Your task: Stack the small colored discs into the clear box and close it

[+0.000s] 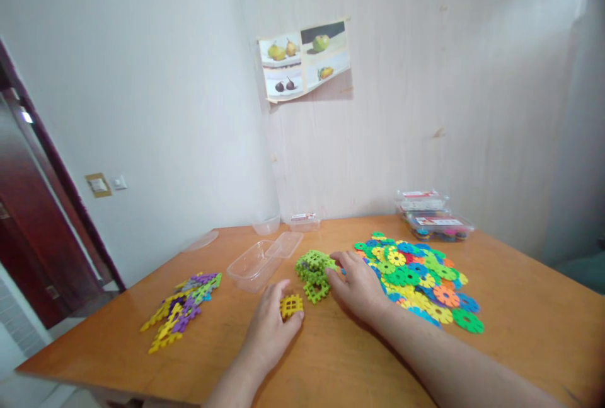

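Observation:
Between the thumb and fingers of my left hand [271,326] is a yellow square lattice building piece [292,306], held low over the table. My right hand [357,282] has its thumb and fingertips closed on the right side of a clump of green lattice pieces [316,269]; its fingers partly hide that edge. The clump lies just beyond the yellow piece and apart from it. To the left, a heap of yellow, purple, grey and green lattice pieces [182,310] rests on the tabletop.
Colourful notched discs [411,275] cover the table's right side. A clear plastic box [253,266] and its lid [285,244] lie beyond my left hand. Labelled clear boxes [435,222] stand stacked at the back right. Another clear tub [267,226] sits by the wall.

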`<control>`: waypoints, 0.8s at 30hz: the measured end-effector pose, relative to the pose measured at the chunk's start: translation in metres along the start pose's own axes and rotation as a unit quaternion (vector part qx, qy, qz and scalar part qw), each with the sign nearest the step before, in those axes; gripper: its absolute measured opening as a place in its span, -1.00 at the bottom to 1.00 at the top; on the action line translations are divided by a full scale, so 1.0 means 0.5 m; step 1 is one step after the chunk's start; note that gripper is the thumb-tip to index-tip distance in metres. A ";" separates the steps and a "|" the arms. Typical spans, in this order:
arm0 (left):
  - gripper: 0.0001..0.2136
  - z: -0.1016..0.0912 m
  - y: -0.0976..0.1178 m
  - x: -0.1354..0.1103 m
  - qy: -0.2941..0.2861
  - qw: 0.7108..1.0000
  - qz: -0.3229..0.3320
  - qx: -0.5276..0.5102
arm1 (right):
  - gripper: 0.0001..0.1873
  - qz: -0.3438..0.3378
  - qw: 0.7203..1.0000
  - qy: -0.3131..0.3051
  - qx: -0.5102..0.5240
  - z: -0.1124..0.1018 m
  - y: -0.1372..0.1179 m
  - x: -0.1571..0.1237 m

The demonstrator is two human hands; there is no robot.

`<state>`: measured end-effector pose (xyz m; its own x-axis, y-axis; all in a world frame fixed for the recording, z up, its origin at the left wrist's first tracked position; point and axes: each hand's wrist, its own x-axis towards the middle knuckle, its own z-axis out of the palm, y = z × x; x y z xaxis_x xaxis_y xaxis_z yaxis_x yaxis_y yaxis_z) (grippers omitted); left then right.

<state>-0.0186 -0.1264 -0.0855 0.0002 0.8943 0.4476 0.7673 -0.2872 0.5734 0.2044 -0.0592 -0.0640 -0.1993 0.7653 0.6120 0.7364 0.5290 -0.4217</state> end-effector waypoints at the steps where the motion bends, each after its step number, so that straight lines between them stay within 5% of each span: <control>1: -0.53 0.001 0.001 0.002 0.001 1.000 -0.004 -0.010 | -0.63 0.000 1.000 0.003 0.000 0.003 -0.001 0.003; 9: -0.71 0.001 -0.025 0.018 0.035 0.994 -0.056 -0.088 | -0.42 0.022 0.999 -0.025 -0.029 0.023 -0.034 0.033; 17: -0.74 0.007 -0.037 0.024 0.063 0.989 -0.072 -0.112 | -0.62 0.031 0.998 -0.034 -0.044 0.037 -0.039 0.057; 24: -0.78 0.004 -0.041 0.026 0.080 0.986 -0.090 -0.118 | -0.65 -0.049 0.997 -0.052 -0.019 0.006 -0.097 -0.014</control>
<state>-0.0331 -0.1080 -0.0926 -0.2370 0.8781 0.4157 0.5751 -0.2181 0.7885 0.1683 -0.0890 -0.0500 -0.3351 0.7459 0.5757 0.7341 0.5897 -0.3367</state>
